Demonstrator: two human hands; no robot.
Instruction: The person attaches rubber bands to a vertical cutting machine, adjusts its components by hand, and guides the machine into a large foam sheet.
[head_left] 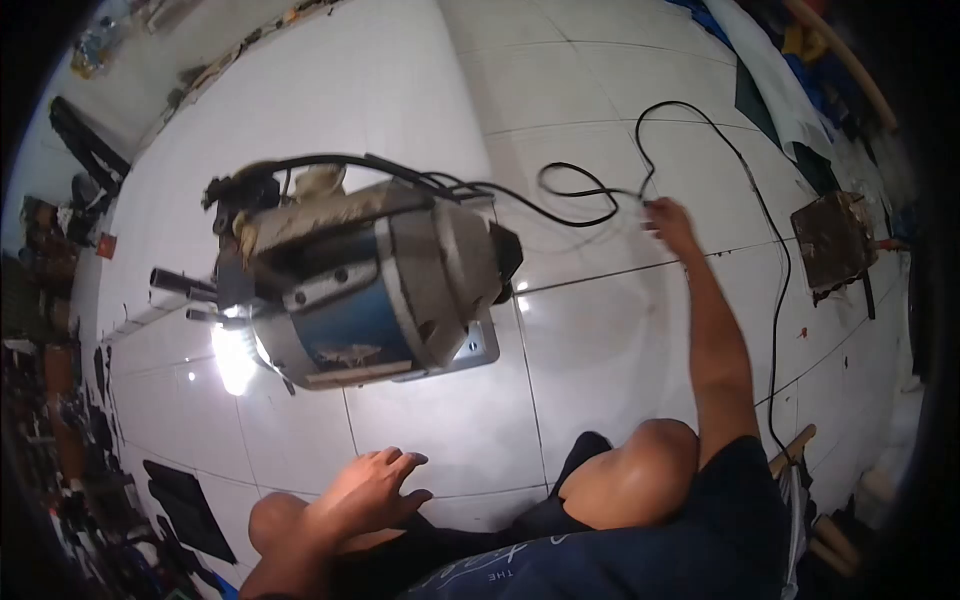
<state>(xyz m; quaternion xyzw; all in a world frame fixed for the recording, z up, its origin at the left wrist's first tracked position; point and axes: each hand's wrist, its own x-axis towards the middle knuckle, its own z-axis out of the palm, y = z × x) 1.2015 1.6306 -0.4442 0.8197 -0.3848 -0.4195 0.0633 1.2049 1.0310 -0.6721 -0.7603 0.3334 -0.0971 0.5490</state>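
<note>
A grey and blue motor-driven machine [350, 290] stands in front of me on the white tiles, with a bright light shining at its lower left. From its top a black cable [575, 220] runs right and loops over the floor. My right hand [672, 225] is stretched out at the cable loops, its fingers curled round a part of the cable. Near my left knee, my left hand [378, 488] hovers below the machine with its fingers apart and nothing in it.
A rusty brown block [833, 245] lies on the floor at the right, beside the long cable. A black flat object [190, 510] is at the lower left. Tools and clutter line the left edge; a white surface [330, 100] extends behind the machine.
</note>
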